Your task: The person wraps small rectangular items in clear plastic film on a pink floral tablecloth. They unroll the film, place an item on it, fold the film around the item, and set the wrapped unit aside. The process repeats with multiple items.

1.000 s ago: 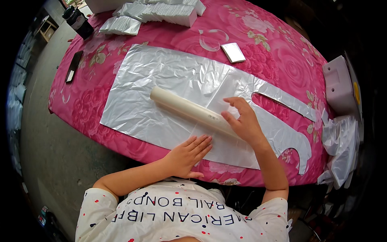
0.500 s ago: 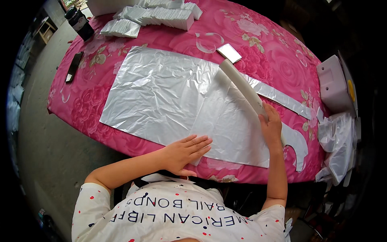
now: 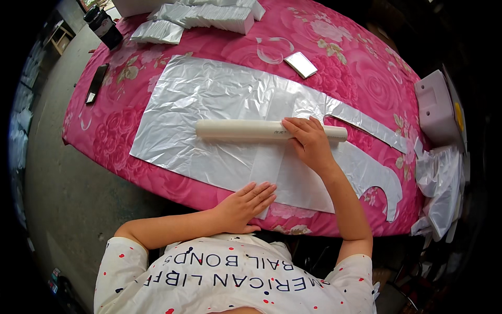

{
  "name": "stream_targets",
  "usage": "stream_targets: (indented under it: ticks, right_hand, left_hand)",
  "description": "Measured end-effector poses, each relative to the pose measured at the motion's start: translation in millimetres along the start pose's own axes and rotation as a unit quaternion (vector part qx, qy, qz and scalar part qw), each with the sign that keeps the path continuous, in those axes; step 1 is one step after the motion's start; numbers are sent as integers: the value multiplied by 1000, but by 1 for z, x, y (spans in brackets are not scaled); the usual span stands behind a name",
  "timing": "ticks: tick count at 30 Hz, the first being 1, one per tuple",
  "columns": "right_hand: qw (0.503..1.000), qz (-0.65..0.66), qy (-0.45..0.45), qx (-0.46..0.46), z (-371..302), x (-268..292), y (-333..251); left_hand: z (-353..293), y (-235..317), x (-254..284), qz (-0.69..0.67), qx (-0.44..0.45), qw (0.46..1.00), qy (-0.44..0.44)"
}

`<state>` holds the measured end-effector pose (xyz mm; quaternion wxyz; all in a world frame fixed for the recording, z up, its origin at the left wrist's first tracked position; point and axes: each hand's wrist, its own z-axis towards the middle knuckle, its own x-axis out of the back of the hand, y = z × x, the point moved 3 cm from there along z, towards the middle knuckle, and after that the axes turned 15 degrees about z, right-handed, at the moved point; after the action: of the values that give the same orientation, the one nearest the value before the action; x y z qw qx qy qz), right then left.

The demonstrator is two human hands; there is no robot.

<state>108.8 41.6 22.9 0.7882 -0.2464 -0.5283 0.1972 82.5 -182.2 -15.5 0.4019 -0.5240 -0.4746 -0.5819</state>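
Note:
A thin, shiny white plastic sheet (image 3: 193, 91), cut like a disposable apron, lies spread on the table. At its right end it narrows into a long strip and a curved piece. Across its middle rests a white tube (image 3: 238, 130), roughly level from left to right. My right hand (image 3: 308, 138) is closed over the tube toward its right end. My left hand (image 3: 243, 208) lies flat at the sheet's near edge, fingers stretched out and nothing held. Part of the sheet beneath the tube and hands is hidden.
A pink floral cloth covers the table (image 3: 112, 128). Stacks of folded white packets (image 3: 209, 18) stand at the back, beside a dark jar (image 3: 103, 27). One white packet (image 3: 301, 65) lies beyond the sheet. A black object (image 3: 97, 83) is at left; a pale box (image 3: 438, 102) and plastic bags (image 3: 439, 178) at right.
The tube has swung from a steep slant at the right to nearly level across the sheet's middle. My right hand has moved left and away from me with it; my left hand stays almost in place.

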Motion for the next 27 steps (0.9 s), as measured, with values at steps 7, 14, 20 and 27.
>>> stream_targets:
  ticks: [7,14,20,27]
  right_hand:
    - [996,-13,83,11,56,6,43]
    - [979,186,-89,0,-23,-21,-25]
    - [985,148,-88,-4,-59,-31,-56]
    - [996,81,8,-22,-58,-33,-48]
  left_hand:
    - [-3,-40,22,-57,-184,981,-10]
    - [-7,-50,7,25,-210,970,117]
    - [0,-59,20,-132,-142,963,186]
    - [18,-68,21,-72,17,983,171]
